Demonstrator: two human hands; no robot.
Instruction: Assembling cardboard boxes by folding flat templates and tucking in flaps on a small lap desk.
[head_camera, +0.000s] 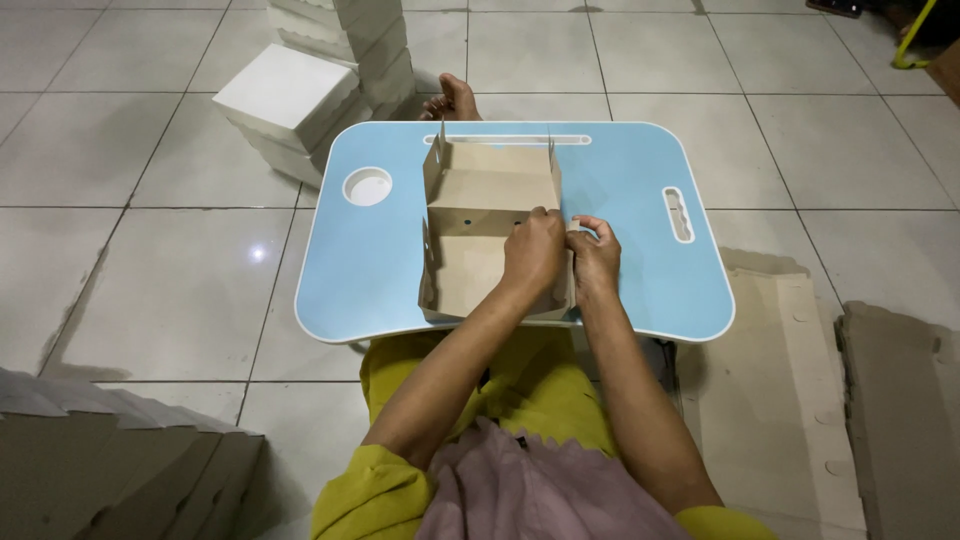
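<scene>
Pale floor tiles (150, 150) surrounded a small light-blue desk (640, 180) set over the person's lap. On it, the left hand (533, 255) was closed on the right side wall of a half-folded brown cardboard box (487, 195), fingers curled over the edge. Just beside it, touching, the right hand (595, 258) pinched the same flap from outside. The box lay at the desk's middle, its side flaps standing upright. Farther out, a round cup recess (367, 186) sat left of the box, white finished boxes (310, 70) were stacked beyond the desk, and flat cardboard blanks (905, 400) lay on the floor to the right.
</scene>
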